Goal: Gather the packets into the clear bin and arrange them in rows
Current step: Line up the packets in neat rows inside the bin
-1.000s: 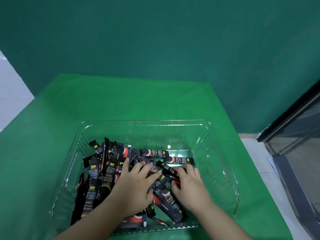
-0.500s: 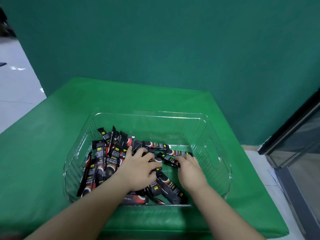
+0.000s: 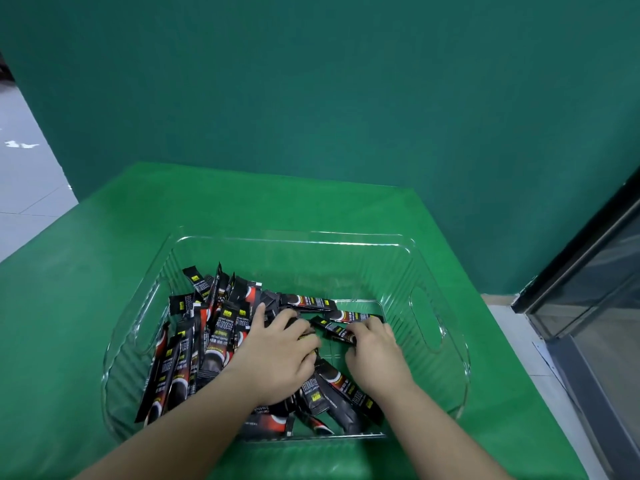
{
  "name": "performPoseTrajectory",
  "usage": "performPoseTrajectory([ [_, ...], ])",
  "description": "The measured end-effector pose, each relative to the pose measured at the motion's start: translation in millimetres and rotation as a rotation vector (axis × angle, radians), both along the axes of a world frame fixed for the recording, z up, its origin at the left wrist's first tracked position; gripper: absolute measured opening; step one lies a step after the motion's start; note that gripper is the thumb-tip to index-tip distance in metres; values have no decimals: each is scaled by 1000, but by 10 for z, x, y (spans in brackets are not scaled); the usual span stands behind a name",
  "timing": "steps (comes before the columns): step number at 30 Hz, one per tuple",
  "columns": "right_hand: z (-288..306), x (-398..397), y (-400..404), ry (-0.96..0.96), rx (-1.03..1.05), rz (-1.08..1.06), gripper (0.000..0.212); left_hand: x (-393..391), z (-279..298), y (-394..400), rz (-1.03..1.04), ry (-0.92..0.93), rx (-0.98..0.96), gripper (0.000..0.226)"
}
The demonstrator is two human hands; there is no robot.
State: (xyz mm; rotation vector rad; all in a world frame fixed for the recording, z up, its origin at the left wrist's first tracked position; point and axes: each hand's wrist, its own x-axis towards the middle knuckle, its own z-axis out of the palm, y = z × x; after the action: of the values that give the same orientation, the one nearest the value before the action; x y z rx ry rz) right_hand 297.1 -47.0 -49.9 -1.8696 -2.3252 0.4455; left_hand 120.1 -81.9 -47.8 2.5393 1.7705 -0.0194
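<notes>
Clear ribbed bin (image 3: 438,344) on green-covered table (image 3: 62,327), backed by green wall (image 3: 311,81); cut-out handles in both side walls. Inside bin: black-and-red instant coffee stick packets (image 3: 180,362), all apparently gathered, none visible on table outside bin. Heaped toward left wall of bin, roughly lengthwise but overlapping and skewed; two sticks lying crosswise toward far wall (image 3: 308,302); several more strewn diagonally against near wall (image 3: 341,384). Floor of bin bare toward right wall.

Left hand (image 3: 277,351) palm-down on centre of heap, fingers bent over packets, probably pinning or bunching them so heap stays put; whether any packet is actually gripped cannot be told. Right hand (image 3: 375,353) just right of heap, fingers curled, fingertips pinching end of single diagonal stick (image 3: 334,329), judged to be drawing it free for alignment.

Stage, as judged: gathering complete, arranging in rows barely begun. Bare floor beside right wall likely reserved as laying-out space. Risk: slick, light sticks sliding over one another, disturbing any row once released.
</notes>
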Motion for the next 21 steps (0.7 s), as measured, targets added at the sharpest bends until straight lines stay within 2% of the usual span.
performPoseTrajectory([
  [2, -10, 15, -47, -50, -49, 49, 49, 4, 9, -22, 15, 10, 42, 61],
  [10, 32, 58, -215, -172, -131, 121, 54, -1, 62, -194, 55, 53, -83, 45],
  [14, 23, 97, -374, -169, -141, 127, 54, 28, 42, -348, 53, 27, -74, 63],
  [21, 26, 166, -593, -171, -140, 135, 55, 62, 19, -551, 35, -13, -40, 68],
])
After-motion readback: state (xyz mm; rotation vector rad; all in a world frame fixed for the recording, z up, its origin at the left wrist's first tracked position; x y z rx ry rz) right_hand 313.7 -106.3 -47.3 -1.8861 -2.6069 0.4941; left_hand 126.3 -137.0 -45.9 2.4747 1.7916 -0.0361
